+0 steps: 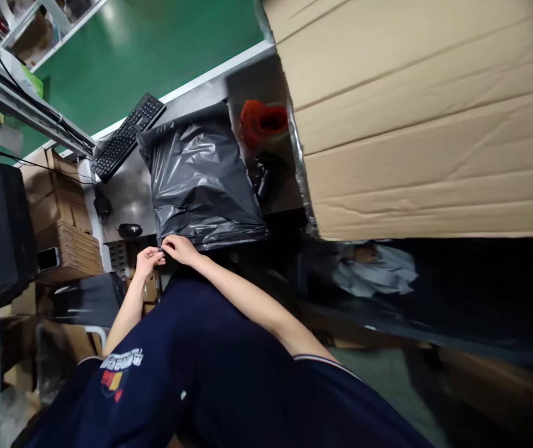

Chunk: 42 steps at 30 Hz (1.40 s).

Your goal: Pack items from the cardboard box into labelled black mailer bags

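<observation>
Your left hand (148, 263) and right hand (181, 250) pinched the black bag (201, 171) at seven o'clock.
The table (138, 194) apparently bore its weight.

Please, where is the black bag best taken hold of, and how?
Probably by the two near corners, from the wearer's side, pinching one in each hand. The bag lies flat, its near edge towards the body, and its wrinkled film looks loose enough to pinch. The left hand and right hand are at its near left corner.
</observation>
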### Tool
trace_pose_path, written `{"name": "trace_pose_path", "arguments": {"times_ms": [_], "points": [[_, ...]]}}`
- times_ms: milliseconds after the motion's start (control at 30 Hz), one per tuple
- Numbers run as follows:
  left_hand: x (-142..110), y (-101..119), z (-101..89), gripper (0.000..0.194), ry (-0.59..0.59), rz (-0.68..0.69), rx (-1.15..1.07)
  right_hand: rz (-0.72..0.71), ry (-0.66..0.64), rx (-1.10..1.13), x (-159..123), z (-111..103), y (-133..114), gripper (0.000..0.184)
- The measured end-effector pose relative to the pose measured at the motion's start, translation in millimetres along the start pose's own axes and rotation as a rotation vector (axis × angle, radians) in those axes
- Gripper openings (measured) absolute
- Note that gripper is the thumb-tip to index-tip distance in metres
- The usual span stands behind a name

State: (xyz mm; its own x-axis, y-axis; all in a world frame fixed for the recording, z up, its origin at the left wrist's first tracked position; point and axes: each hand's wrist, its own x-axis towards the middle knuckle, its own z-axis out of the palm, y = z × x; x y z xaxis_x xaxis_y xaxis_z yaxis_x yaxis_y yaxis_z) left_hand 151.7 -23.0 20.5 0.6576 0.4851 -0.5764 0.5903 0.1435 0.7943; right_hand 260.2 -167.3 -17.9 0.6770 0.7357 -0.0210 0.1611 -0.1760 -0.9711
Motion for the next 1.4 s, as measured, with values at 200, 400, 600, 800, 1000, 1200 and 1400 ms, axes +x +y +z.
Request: {"name": "trace_pose_path", "arguments": {"times_ms": [200, 400, 600, 800, 1000, 1200, 1400], "points": [[-7, -2, 8.1, 0.051, 0.028, 0.002, -0.039, 0.013, -0.024, -0.034, -7, -1, -10, 0.010], [-5, 1, 18.1, 0.060, 0.037, 0.006, -0.067, 0.041, 0.014, 0.066, 0, -1, -7, 0.012], [-2, 1, 18.5, 0.063, 0.033, -0.008, -0.103, 0.211, 0.156, 0.100, -22, -46, 28, 0.029], [-5, -1, 19.0, 0.062, 0.018, -0.015, -0.137, 0.065, 0.034, -0.006, -18, -44, 0, 0.011], [1, 2, 25.6, 0.058, 0.024, 0.012, -0.159, 0.010, -0.088, -0.150, 2, -18, -23, 0.014], [-1, -4, 23.2, 0.058, -0.017, -0.031, -0.181, 0.113, 0.035, -0.198, 3, -28, -2, 0.023], [-11, -22, -2.7, 0.050, -0.001, -0.110, -0.176, 0.375, 0.432, -0.261, -87, -110, 51, 0.037]]}}
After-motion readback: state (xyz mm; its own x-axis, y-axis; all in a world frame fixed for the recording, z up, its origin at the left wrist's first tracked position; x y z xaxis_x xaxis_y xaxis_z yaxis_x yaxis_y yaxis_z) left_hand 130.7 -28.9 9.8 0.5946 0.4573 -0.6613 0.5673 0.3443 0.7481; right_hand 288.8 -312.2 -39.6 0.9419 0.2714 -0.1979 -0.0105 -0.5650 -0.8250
